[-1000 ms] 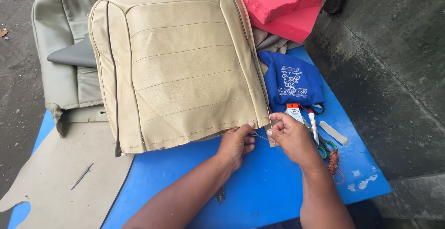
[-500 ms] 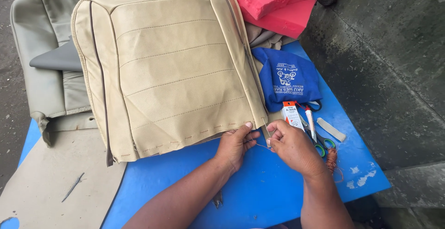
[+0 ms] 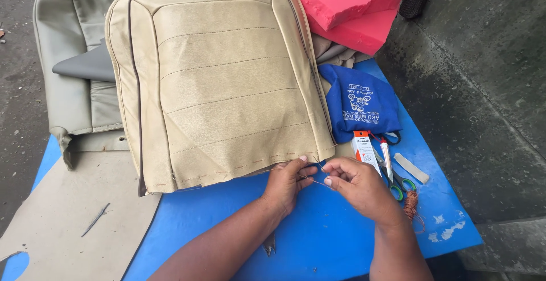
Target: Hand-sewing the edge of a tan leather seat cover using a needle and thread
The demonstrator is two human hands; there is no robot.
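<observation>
Cover [image 3: 219, 82] — a tan seat cover with stitched panels — is lying flat and filling most of the blue table [image 3: 318, 235], its lower edge showing a row of small stitches. Beneath its left side a grey cover [image 3: 74, 88] is spreading out, and a beige sheet [image 3: 68, 218] is lying at the table's near left corner. Pink foam [image 3: 347, 2] is sitting at the far right, with a blue bag [image 3: 355, 105] just beside the tan one. Both hands are meeting at the lower right corner of the seam. The left hand [image 3: 287, 181] is resting on the table, fingertips pressing the cover's edge. The right hand [image 3: 358, 181] is pinching a thin thread [image 3: 311, 180] between thumb and forefinger — fingers nearly closed. Scissors [image 3: 395, 176] are lying just right of that hand.
</observation>
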